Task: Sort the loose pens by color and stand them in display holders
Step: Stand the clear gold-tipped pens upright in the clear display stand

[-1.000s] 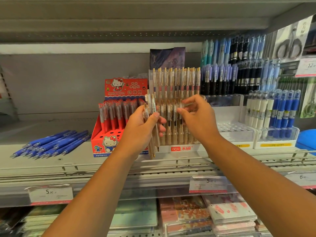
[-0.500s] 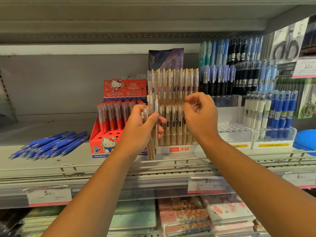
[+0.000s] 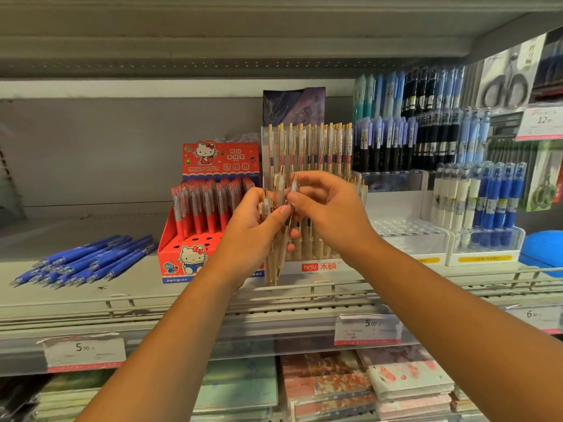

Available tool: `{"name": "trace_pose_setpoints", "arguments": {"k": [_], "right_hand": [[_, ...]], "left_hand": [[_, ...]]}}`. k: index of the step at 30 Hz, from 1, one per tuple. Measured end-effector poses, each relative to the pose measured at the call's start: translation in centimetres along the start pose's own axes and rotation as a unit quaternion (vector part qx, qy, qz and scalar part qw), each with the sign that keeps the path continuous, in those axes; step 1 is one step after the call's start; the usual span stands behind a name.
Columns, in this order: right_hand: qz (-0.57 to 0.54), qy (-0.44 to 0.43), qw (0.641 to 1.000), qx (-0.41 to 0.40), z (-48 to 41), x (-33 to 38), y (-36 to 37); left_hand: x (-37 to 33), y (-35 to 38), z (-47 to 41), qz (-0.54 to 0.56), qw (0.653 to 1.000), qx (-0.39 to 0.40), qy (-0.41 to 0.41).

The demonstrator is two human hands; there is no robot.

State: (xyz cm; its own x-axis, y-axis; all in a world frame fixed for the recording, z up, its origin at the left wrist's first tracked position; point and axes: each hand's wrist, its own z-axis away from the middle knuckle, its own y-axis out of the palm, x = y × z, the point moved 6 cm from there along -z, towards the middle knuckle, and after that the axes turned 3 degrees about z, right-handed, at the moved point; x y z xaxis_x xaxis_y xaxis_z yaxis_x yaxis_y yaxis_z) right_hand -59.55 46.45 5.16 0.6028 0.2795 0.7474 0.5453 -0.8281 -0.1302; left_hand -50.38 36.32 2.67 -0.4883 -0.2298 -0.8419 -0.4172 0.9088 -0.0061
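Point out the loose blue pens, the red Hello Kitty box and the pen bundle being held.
loose blue pens [image 3: 88,258]: head view, middle of the pile.
red Hello Kitty box [image 3: 178,260]: head view, front panel.
pen bundle [image 3: 272,269]: head view, barrels below the left hand [image 3: 253,233].

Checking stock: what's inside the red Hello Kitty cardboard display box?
In the red cardboard box, red pens with clear caps stand in the back rows; front round holes show no pens. The left hand covers its right edge.

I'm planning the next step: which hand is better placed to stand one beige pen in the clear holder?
Right. The right hand pinches a single pen directly in front of the clear holder, while the left hand is full, gripping the bundle of pens.
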Motion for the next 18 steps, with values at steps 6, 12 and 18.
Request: {"name": "trace_pose_setpoints", "arguments": {"k": [6,12,18], "right_hand": [[-0.047,-0.004,0.996,-0.075,-0.3,-0.2,-2.6],[0.039,-0.049,0.976,-0.210,-0.6,-0.5,-6.5],[0.110,-0.066,0.960,-0.248,-0.8,-1.0,-7.7]], "left_hand": [[0.0,-0.6,-0.2,-0.014,0.999,-0.038,0.014],[0.1,-0.8,-0.3,-0.020,0.998,-0.054,0.013],[0.0,-0.9,-0.3,-0.059,0.997,-0.050,0.025]]}}
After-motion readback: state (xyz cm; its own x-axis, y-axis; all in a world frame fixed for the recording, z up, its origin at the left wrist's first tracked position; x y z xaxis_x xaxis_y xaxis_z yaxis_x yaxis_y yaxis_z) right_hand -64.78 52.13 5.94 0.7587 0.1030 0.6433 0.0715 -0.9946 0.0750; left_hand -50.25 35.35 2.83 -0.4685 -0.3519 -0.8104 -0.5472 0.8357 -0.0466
